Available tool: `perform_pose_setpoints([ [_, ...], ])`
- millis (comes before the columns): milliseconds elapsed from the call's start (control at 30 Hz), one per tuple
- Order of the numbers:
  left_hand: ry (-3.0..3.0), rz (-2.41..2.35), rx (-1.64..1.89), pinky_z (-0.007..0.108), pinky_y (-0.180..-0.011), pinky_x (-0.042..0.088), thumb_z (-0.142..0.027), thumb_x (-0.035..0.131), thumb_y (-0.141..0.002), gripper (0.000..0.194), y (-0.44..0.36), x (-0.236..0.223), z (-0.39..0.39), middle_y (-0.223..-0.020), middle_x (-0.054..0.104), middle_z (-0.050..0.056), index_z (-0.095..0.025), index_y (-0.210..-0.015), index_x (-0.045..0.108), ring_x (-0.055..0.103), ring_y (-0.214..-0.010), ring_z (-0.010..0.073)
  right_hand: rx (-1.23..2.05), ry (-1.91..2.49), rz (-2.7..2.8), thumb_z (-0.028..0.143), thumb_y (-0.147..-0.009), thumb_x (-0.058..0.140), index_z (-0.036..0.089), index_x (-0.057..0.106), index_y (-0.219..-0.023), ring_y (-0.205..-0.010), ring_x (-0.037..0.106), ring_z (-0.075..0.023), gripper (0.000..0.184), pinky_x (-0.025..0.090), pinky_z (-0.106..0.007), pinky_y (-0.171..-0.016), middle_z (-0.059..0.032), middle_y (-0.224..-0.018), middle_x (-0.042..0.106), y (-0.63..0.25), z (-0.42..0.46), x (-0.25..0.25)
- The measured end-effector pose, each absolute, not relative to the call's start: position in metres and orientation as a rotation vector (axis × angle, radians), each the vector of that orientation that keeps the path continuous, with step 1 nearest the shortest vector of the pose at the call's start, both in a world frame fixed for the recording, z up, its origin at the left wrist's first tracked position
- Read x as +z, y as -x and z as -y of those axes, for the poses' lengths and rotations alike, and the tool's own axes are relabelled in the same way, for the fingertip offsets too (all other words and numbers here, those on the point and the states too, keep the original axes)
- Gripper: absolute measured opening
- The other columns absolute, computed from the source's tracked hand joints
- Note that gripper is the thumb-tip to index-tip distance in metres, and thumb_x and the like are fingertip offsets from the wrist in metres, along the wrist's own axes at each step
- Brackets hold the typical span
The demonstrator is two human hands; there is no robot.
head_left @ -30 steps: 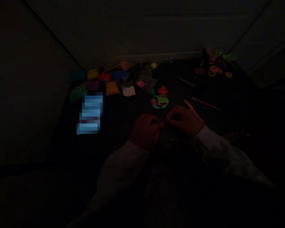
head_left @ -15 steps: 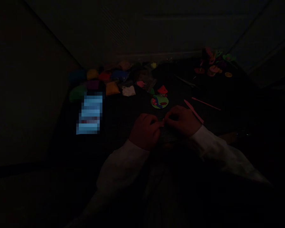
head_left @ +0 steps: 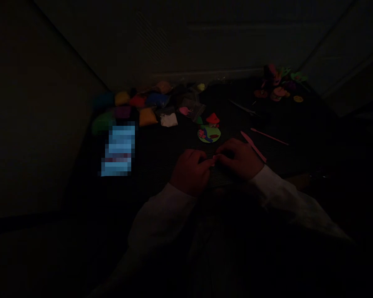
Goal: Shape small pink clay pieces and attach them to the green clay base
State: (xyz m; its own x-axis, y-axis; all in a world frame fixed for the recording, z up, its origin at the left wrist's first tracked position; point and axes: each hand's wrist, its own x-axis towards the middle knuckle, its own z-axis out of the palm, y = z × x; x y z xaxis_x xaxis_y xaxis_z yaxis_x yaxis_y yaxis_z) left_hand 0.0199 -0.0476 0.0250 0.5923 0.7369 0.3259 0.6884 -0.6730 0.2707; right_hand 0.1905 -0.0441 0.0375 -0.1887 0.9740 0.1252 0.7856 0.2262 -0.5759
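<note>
The light is very dim. Just above the near part of the dark table, my left hand (head_left: 189, 171) and my right hand (head_left: 240, 159) meet at their fingertips. Between them is a tiny pale bit of modelling clay (head_left: 214, 157), pinched from both sides and mostly covered by the fingers. Right behind the hands lies a round green clay base (head_left: 209, 135) with a blue strip, pink flowers and a brown piece on it. A small clay mushroom house (head_left: 213, 119) with a red cap stands at its back edge. A pink modelling knife (head_left: 253, 146) lies beside my right hand.
A lit phone (head_left: 118, 149), blurred out, lies at the left. Behind it are several bags of coloured clay, among them a white one (head_left: 168, 119). A thin pink tool (head_left: 269, 136) and scissors (head_left: 244, 107) lie to the right, finished-looking clay figures (head_left: 278, 93) at the back right.
Both hands stay in nearly the same place. The fingertips shift slightly around the bit of clay, and my right fingers have turned a little. The view has moved very slightly.
</note>
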Motion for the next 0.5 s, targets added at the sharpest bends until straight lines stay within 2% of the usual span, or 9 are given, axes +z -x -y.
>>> perform_pose_setpoints([
  [167, -2.697, -1.179, 0.66, 0.036, -0.073, 0.038, -0.017, 0.044, -0.073, 0.031, -0.019, 0.024, 0.047, -0.087, 0.054, 0.007, -0.02, -0.101, 0.058, 0.044, -0.083, 0.0187, 0.439, 1.47, 2.106, 0.019, -0.075, 0.044, 0.019, 0.062, -0.087, -0.083, 0.049, -0.0138, 0.022, 0.038, -0.029, -0.075, -0.0043, -0.086, 0.052, -0.199, 0.05, 0.033],
  [500, -2.683, -1.185, 0.661, 0.036, -0.075, 0.038, -0.015, 0.045, -0.072, 0.028, -0.02, 0.025, 0.047, -0.086, 0.054, 0.006, -0.019, -0.096, 0.06, 0.043, -0.085, 0.019, 0.333, 1.541, 2.207, 0.02, -0.076, 0.044, 0.023, 0.061, -0.094, -0.086, 0.047, -0.0181, 0.025, 0.034, -0.035, -0.075, -0.0061, -0.091, 0.05, -0.196, 0.056, 0.033],
])
